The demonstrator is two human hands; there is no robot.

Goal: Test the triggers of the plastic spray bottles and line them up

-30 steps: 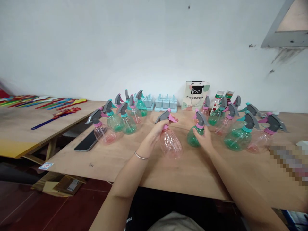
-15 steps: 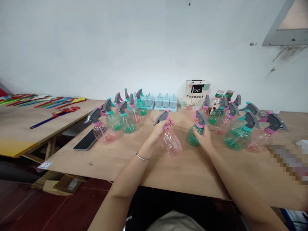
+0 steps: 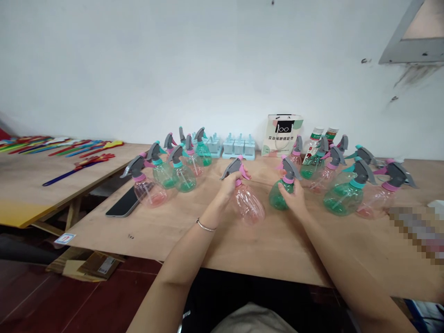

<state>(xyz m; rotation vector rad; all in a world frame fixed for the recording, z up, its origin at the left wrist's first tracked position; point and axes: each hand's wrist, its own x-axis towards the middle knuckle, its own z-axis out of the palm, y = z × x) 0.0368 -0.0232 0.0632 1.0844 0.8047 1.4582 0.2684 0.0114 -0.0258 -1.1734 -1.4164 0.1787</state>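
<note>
My left hand (image 3: 231, 182) is closed around the neck of a clear pink spray bottle (image 3: 249, 206) with a grey and pink trigger head; the bottle leans, its base toward the right. To the right, my right hand (image 3: 294, 195) grips a green spray bottle (image 3: 277, 198) just below its pink collar. This bottle also has a grey head and pink trigger. Nearest my right hand stand more spray bottles, among them a pink one (image 3: 323, 179) and a green one (image 3: 342, 200). My fingers partly hide both held bottles' necks.
On the left stand several spray bottles, including a pink one (image 3: 149, 193) beside a phone (image 3: 125, 203). Pale blue popsicle moulds (image 3: 239, 148), a paper bag (image 3: 280, 138) and two capped bottles (image 3: 316, 134) line the wall. Plastic hand clappers (image 3: 74, 170) lie on the left table.
The pink bottle's base has shifted very slightly to the right in my left hand. Both hands keep their grips, and the other things stand as before.
</note>
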